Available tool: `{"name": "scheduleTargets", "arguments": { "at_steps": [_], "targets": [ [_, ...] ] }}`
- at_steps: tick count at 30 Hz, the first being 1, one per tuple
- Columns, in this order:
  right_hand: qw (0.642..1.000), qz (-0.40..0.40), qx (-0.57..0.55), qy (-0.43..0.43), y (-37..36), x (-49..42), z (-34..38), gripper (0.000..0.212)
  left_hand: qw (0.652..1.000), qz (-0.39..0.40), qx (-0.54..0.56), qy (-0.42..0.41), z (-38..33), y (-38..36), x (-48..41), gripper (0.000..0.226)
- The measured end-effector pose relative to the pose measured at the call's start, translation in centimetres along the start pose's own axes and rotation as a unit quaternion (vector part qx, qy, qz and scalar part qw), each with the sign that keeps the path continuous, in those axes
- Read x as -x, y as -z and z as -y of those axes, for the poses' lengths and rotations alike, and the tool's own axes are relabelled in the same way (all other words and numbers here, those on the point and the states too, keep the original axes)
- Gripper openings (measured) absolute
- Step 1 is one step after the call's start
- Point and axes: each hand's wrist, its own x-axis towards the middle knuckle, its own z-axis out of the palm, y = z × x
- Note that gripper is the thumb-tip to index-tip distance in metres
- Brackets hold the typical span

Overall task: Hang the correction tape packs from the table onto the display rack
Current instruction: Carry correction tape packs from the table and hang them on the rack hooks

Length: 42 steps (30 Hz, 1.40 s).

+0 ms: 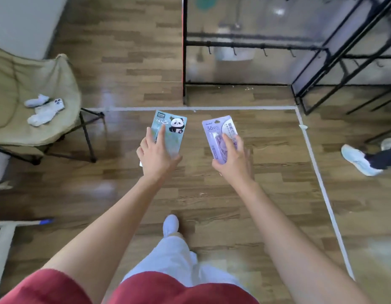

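Gripping panda pack (175, 127) in left fingers (160, 134), purple pack (212, 131) in right fingers (229, 143). Both occupied: could miss rack hooks (234, 51), drop one.

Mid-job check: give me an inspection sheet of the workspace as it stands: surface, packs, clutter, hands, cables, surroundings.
Surface: wooden floor with a white tape line; no table clearly in view.
Job's things: panda pack and purple pack, both held off the floor; display rack ahead, its visible hooks look bare.
Clutter: phone and white cloth items on the folding chair, left.
Grippers: left hand holds the panda pack, right hand the purple pack.
Cables: nothing seen.
Surroundings: another person's shoe, right.
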Motion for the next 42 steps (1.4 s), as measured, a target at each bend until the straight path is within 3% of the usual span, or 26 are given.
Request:
{"name": "scheduleTargets", "arguments": {
  "at_steps": [15, 23, 32, 42],
  "targets": [
    [0.992, -0.123, -0.013, -0.036, 15.0, -22.9, -10.2, 0.072, 0.994, -0.008, 0.051, -0.091, -25.5, -4.5, -19.0, 0.09],
    [0.982, -0.187, -0.021, -0.001, 23.8, -35.5, -14.6, 0.073, 0.99, -0.063, 0.068, -0.109, -37.7, -5.0, -27.9, 0.091],
    [0.977, -0.201, -0.019, 0.07, 33.7, -47.7, -21.2, 0.073, 0.983, -0.126, 0.106, -0.084, -51.2, -7.7, -34.6, 0.085],
    [0.957, -0.262, -0.05, 0.113, 41.0, -57.0, -20.9, 0.072, 0.968, -0.182, 0.126, -0.118, -60.6, -4.6, -42.0, 0.088]
  ]
}}
